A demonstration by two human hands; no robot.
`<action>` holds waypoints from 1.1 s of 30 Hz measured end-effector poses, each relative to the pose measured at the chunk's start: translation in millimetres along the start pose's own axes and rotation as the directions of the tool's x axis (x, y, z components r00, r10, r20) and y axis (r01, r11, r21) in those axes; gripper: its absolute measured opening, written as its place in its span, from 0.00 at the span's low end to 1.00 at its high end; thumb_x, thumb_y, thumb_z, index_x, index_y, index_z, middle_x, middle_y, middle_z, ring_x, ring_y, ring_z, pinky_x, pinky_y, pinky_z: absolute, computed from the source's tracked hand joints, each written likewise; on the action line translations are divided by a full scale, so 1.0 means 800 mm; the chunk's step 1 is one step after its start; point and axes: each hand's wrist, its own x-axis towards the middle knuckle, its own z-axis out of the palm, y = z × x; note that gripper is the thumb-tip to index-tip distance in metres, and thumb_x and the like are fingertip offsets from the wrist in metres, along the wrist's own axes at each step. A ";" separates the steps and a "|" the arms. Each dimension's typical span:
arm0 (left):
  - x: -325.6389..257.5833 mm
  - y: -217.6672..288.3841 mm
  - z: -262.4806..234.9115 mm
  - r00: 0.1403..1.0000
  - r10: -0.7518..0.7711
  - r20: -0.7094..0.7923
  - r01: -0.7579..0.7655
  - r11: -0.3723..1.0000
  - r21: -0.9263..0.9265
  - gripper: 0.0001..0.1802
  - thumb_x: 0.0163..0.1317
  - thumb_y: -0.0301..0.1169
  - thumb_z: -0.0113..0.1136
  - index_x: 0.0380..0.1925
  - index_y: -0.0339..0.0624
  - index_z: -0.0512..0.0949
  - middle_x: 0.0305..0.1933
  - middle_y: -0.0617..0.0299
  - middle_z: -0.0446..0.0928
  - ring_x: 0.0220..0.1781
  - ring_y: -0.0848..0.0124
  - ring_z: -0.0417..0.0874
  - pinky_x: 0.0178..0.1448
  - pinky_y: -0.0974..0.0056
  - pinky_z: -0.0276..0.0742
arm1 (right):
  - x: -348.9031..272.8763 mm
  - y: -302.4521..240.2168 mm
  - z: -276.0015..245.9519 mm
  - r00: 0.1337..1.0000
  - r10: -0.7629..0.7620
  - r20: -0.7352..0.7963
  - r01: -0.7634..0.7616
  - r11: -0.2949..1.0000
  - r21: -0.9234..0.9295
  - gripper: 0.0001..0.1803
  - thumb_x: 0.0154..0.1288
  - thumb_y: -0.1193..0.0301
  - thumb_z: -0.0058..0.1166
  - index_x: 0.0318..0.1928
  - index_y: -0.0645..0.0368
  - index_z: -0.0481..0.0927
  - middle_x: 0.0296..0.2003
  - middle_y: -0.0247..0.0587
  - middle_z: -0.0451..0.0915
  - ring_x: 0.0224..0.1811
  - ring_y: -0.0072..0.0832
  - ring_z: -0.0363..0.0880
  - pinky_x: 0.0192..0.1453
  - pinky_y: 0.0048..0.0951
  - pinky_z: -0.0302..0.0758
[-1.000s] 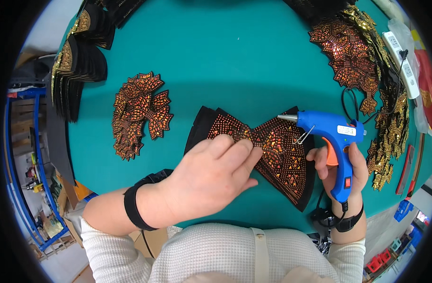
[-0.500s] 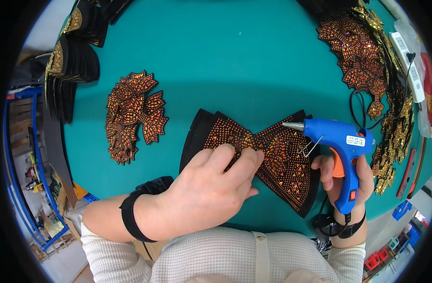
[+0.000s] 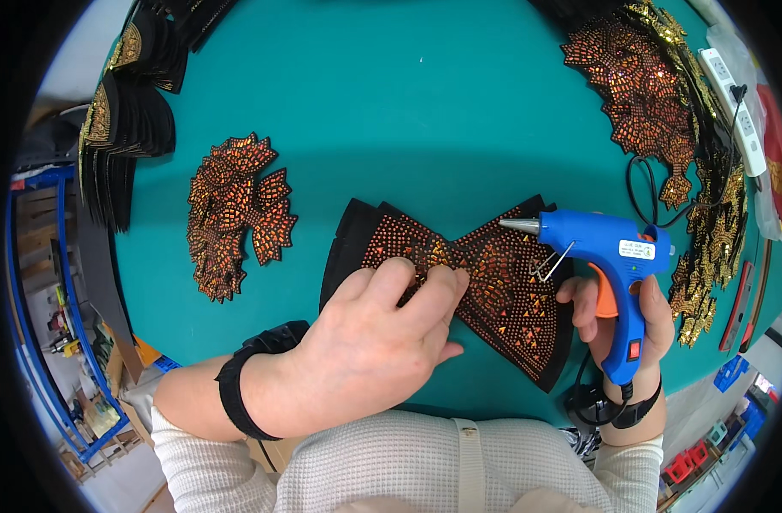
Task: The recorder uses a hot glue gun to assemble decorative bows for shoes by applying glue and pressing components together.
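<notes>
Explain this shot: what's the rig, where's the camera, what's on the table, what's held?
No machine here: a person works with bare hands, filmed by a fisheye camera worn on the head and looking down, so straight edges curve. The left hand presses on a black bow-shaped fabric piece covered in orange sequins. The right hand holds a blue glue gun, nozzle over the bow. On the teal table lie loose orange sequin patches, more patches and stacked black pieces.

Bow piece (image 3: 502, 291) partly under left hand (image 3: 370, 346)
</notes>
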 end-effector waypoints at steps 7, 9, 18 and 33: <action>0.005 0.001 -0.008 0.999 -0.009 0.053 0.011 0.999 -0.042 0.35 0.31 0.38 0.69 0.43 0.29 0.75 0.44 0.57 0.69 0.36 0.64 0.68 0.38 0.66 0.73 | 0.000 -0.001 -0.002 1.000 -0.005 -0.004 0.005 1.000 0.024 0.32 0.65 0.52 0.40 0.51 0.74 0.68 0.22 0.47 0.78 0.19 0.25 0.73 0.48 0.32 0.71; 0.005 0.001 -0.009 0.998 -0.012 0.058 0.015 0.999 -0.052 0.35 0.32 0.38 0.69 0.43 0.29 0.75 0.44 0.57 0.69 0.36 0.64 0.67 0.38 0.66 0.73 | -0.001 -0.003 -0.006 0.998 0.041 0.042 -0.043 0.998 0.048 0.36 0.61 0.52 0.46 0.51 0.77 0.64 0.27 0.55 0.78 0.22 0.29 0.75 0.53 0.35 0.70; -0.022 -0.015 -0.031 0.976 -0.148 -0.163 0.111 0.970 -0.216 0.27 0.44 0.31 0.68 0.47 0.35 0.74 0.42 0.52 0.74 0.39 0.60 0.76 0.42 0.64 0.75 | 0.002 0.001 -0.008 0.995 -0.027 0.100 0.014 0.992 0.124 0.29 0.67 0.54 0.35 0.41 0.74 0.73 0.28 0.53 0.79 0.24 0.31 0.75 0.51 0.34 0.71; -0.039 0.011 -0.010 0.980 -0.032 -0.194 0.037 0.999 0.019 0.23 0.41 0.23 0.66 0.42 0.35 0.75 0.40 0.57 0.72 0.37 0.62 0.73 0.40 0.63 0.73 | 0.001 0.000 -0.007 1.000 0.006 0.005 -0.006 0.992 0.125 0.26 0.68 0.58 0.33 0.38 0.70 0.75 0.25 0.50 0.78 0.20 0.27 0.72 0.50 0.36 0.70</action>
